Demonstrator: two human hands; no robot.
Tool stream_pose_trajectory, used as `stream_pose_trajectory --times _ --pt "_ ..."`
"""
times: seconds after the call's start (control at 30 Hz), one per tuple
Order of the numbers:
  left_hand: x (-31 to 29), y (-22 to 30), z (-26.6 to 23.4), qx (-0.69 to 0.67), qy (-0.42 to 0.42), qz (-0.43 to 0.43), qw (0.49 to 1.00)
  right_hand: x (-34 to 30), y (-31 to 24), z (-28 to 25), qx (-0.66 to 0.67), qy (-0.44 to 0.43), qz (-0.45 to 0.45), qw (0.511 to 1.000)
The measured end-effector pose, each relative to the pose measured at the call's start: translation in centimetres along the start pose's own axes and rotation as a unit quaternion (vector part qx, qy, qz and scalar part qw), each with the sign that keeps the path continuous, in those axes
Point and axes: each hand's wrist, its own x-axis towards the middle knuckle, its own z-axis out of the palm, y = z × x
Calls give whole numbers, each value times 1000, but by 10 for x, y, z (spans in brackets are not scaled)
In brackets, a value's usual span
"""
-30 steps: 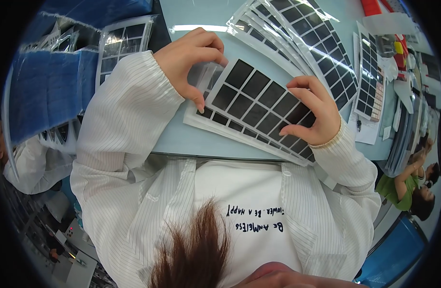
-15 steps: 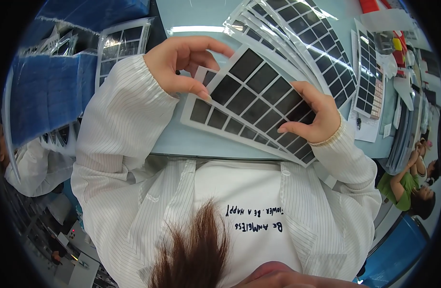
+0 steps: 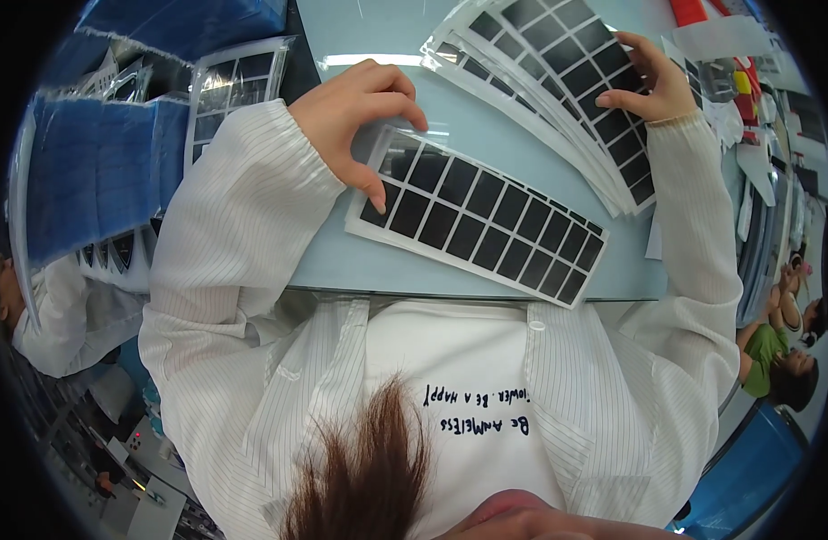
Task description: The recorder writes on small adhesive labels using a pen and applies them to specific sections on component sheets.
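A small stack of white sheets (image 3: 495, 223) printed with black rectangles lies slanted on the table in front of me. My left hand (image 3: 355, 121) curves around its left end, thumb on the top sheet and fingertips at the far edge. At the upper right, clear-wrapped sheets of the same kind (image 3: 513, 99) are fanned out. My right hand (image 3: 652, 85) reaches over the fan and grips the right edge of its top sheet (image 3: 580, 67), thumb on the face. The fingers behind that sheet are partly hidden.
The table (image 3: 360, 256) is pale blue-green. Blue wrapped packs (image 3: 108, 171) and a bagged sheet (image 3: 238, 85) stand at the left. Red and yellow items (image 3: 747, 85) lie at the far right. A person in green (image 3: 769, 360) sits beyond the right side.
My right hand has left the near stack and moved up and right to the fanned sheets. The sheet it held now lies on the near stack. My left hand stays at the stack's left end.
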Motion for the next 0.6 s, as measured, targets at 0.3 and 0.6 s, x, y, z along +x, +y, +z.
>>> stream_pose_trajectory --times 0.3,0.6 --pt "2 0 1 -103 -11 -24 994 -48 -75 3 153 -66 -218 962" --pt "8 -4 -5 -97 11 26 995 -86 -98 32 172 -148 -166 960"
